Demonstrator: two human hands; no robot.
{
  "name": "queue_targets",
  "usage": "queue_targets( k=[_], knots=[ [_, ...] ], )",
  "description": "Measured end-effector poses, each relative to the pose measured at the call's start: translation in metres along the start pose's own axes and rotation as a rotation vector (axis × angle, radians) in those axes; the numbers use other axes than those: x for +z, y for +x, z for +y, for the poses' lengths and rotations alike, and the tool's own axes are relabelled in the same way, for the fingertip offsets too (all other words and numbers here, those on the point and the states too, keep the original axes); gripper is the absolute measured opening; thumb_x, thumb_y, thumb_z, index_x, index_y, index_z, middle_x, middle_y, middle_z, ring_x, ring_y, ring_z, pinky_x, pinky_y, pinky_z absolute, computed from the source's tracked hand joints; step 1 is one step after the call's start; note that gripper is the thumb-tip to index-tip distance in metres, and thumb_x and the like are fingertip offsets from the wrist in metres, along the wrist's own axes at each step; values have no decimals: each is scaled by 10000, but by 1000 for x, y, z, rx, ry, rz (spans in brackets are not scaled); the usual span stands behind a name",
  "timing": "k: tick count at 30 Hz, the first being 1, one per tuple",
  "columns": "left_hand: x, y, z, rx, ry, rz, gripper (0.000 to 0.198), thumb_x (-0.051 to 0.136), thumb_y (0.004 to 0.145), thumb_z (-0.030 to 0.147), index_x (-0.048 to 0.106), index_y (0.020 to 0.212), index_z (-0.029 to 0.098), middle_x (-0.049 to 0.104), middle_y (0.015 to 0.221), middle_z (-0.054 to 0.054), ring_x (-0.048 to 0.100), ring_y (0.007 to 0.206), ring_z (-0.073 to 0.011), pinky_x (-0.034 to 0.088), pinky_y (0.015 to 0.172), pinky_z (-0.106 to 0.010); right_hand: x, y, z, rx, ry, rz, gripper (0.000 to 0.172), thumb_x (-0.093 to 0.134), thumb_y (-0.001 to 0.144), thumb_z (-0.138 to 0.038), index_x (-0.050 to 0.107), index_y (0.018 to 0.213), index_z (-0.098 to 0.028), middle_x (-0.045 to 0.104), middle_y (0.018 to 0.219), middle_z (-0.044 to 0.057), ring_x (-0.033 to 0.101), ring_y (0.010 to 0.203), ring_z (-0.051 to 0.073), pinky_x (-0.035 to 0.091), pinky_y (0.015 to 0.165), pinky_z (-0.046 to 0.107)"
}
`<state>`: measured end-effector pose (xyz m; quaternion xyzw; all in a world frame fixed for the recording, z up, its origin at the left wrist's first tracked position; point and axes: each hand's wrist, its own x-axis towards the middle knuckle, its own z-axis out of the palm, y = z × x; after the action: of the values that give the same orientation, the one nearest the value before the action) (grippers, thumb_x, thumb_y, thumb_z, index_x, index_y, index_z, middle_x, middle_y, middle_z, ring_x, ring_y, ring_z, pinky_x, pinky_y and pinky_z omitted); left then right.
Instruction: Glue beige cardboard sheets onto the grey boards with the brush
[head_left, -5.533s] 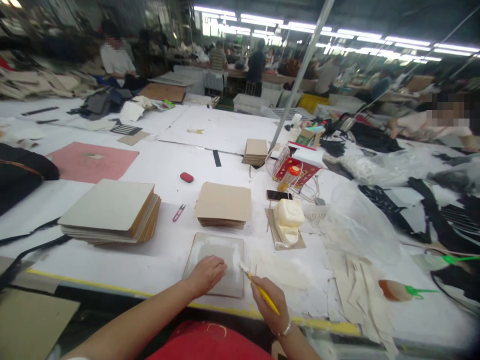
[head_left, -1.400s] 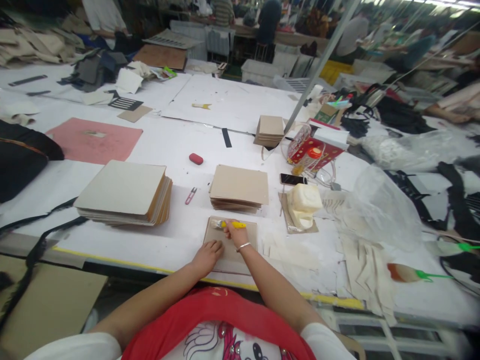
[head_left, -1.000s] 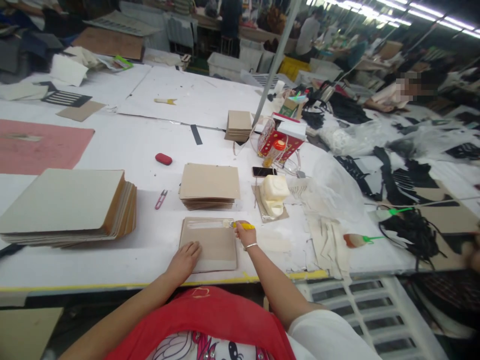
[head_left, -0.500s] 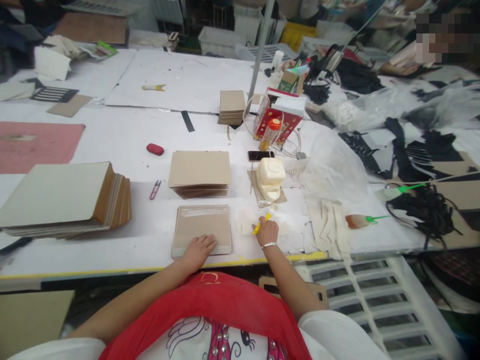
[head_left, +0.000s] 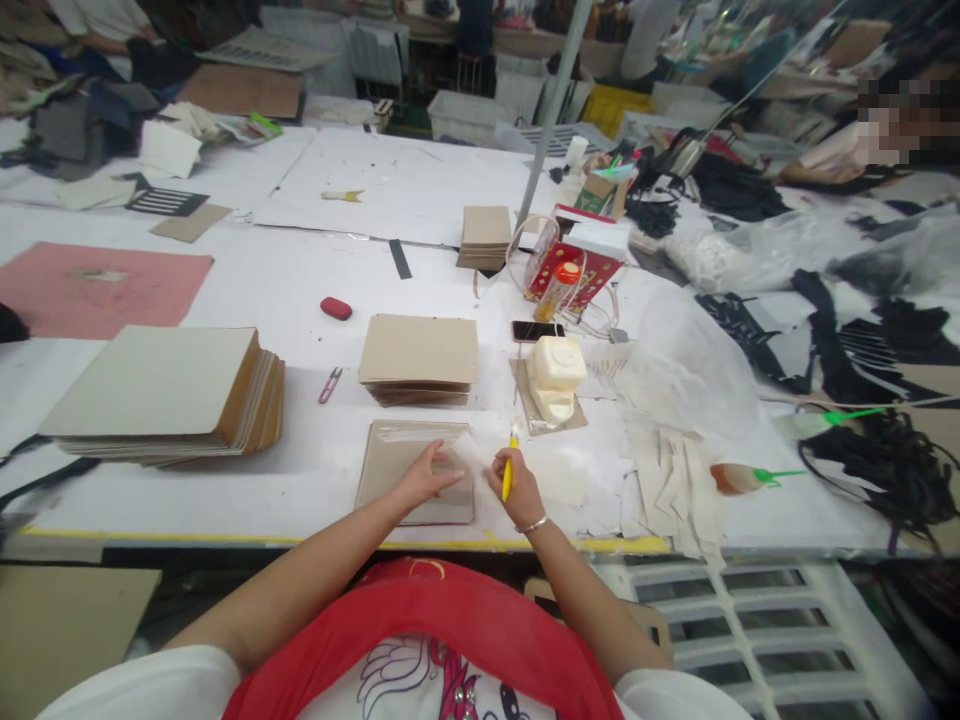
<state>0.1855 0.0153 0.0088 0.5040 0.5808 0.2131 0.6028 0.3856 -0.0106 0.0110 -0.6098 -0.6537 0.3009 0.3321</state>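
Note:
A tan cardboard square (head_left: 390,455) with a wet, shiny border lies near the table's front edge. My left hand (head_left: 429,476) rests on its right part, fingers stretched flat. My right hand (head_left: 514,487) is just right of the square, closed round a yellow-handled brush (head_left: 509,468) that points away from me. Behind the square sits a stack of the same tan squares (head_left: 418,358). A cream plastic glue jug (head_left: 556,375) stands on a scrap of card a little beyond my right hand.
A thick stack of larger boards (head_left: 161,392) lies at the left. Small pink snips (head_left: 328,384), a red eraser-like object (head_left: 336,308), a phone (head_left: 537,330), a red box (head_left: 574,272) and another card stack (head_left: 485,237) lie beyond. Paper strips (head_left: 675,480) and clear plastic lie at the right. Other people work at far tables.
My right hand brushed along the square's top edge, swung off to the right, and now sits close to the square's right side. My left hand slid toward the right part.

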Motion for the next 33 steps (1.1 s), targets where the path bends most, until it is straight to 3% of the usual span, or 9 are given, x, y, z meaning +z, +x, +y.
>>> queue_targets(
  k=[2, 5, 7, 11, 16, 21, 23, 33],
  knots=[
    [-5, 5, 7, -62, -235, -29, 709, 626, 653, 420, 328, 1257, 195, 563, 976, -69, 535, 598, -75, 339, 433, -155, 10, 0, -17, -27, 33, -62, 246, 481, 756, -266, 378, 971, -204, 542, 727, -25, 548, 613, 100, 438, 614, 223],
    [-22, 8, 8, -85, -403, -16, 384, 651, 629, 367, 568, 920, 129, 537, 611, 17, 449, 466, -37, 266, 385, -128, 26, 3, -30, -43, 29, -145, 255, 486, 739, -247, 376, 966, -206, 543, 764, -17, 550, 629, 104, 442, 621, 230],
    [-37, 8, 2, -93, -475, 53, 292, 669, 606, 344, 585, 774, 120, 516, 557, 29, 442, 461, -35, 309, 401, -130, 33, 6, -31, -34, -17, -184, 267, 501, 717, -234, 387, 957, -210, 549, 820, 0, 563, 686, 122, 442, 650, 247],
    [-72, 6, -18, -124, -555, 228, 288, 679, 592, 354, 592, 748, 128, 552, 597, 13, 498, 514, -56, 410, 471, -163, 41, 18, -23, 61, -76, -214, 271, 505, 706, -236, 400, 956, -219, 569, 819, 2, 575, 693, 139, 436, 654, 261],
    [-105, 15, -40, -113, -250, 383, 246, 611, 649, 379, 585, 702, 140, 531, 515, 25, 503, 470, -86, 406, 455, -194, 55, 45, -14, 185, -129, -78, 247, 484, 738, -335, 422, 943, -213, 583, 756, 1, 568, 650, 149, 413, 612, 250],
    [-123, 35, -46, -80, 295, 497, 257, 534, 709, 397, 573, 617, 161, 541, 515, 17, 504, 507, -112, 364, 511, -217, 82, 77, -14, 224, -266, -7, 246, 459, 760, -336, 441, 965, -202, 554, 666, -8, 530, 576, 147, 355, 545, 233],
    [-127, 42, -46, -103, 417, 519, 264, 536, 709, 395, 572, 596, 160, 568, 559, 3, 510, 557, -119, 352, 541, -220, 90, 86, -13, 233, -328, -3, 250, 458, 766, -327, 446, 979, -199, 535, 636, -13, 508, 551, 143, 331, 529, 228],
    [-132, 60, -54, -244, 416, 494, 259, 596, 648, 418, 583, 590, 165, 555, 533, 6, 497, 535, -122, 319, 507, -218, 102, 96, 2, 269, -433, -15, 257, 461, 793, -318, 451, 1014, -189, 546, 674, 4, 483, 552, 130, 281, 515, 220]
  ],
)
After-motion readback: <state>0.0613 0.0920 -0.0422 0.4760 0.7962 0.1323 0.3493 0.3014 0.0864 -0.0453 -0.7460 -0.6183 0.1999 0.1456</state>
